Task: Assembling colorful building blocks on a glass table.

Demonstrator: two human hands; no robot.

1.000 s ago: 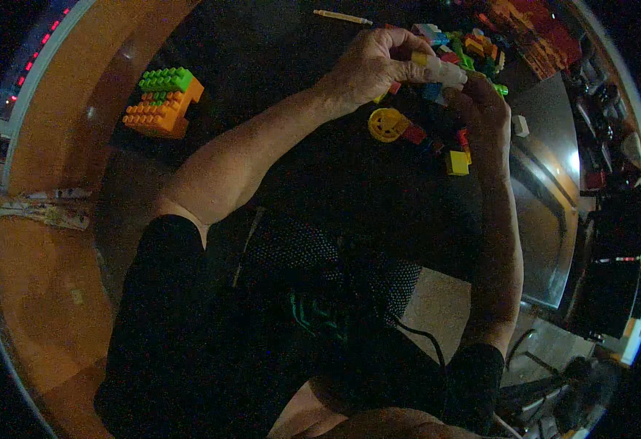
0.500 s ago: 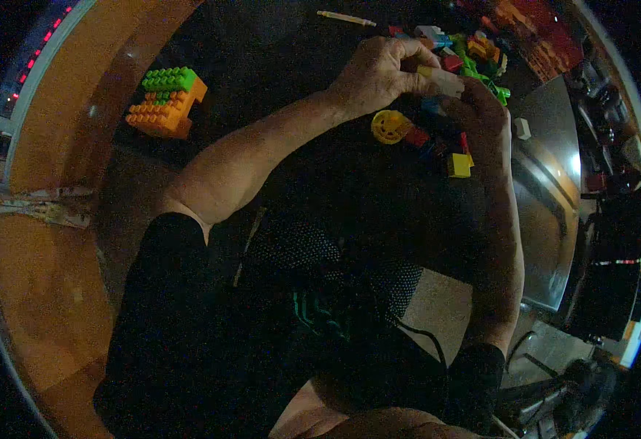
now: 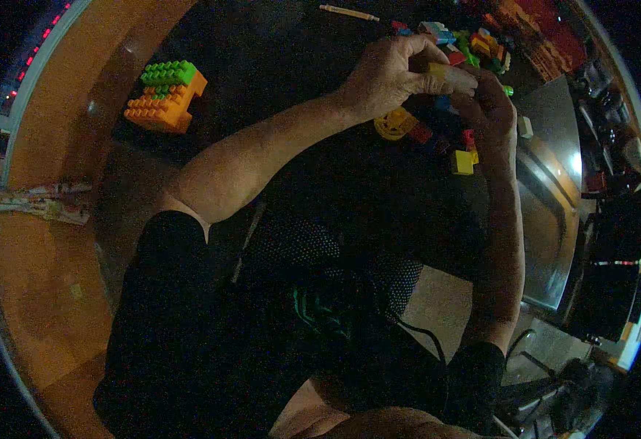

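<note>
Above the dark tabletop, my two hands meet at a small yellow toy brick (image 3: 437,71) and a whitish toy brick (image 3: 457,79) set end to end. My left hand (image 3: 388,77) pinches the yellow one between thumb and fingers. From the other side, my right hand (image 3: 495,110) closes its fingers on the whitish one. Whether the two are pressed together cannot be made out. Below the hands lie a round yellow piece (image 3: 394,126), a red brick (image 3: 420,134) and a yellow block (image 3: 462,162), with dark pieces near them.
An orange and green block build (image 3: 165,99) stands at the left. Beyond my hands is a pile of mixed toy bricks (image 3: 485,47), with a thin pale stick (image 3: 348,12) to its left. A small white brick (image 3: 525,127) sits beside a shiny grey panel (image 3: 551,190) on the right.
Both hands have shifted slightly right with the two bricks still between them. More of the yellow brick shows now. The loose pieces look unmoved apart from a slight view shift.
</note>
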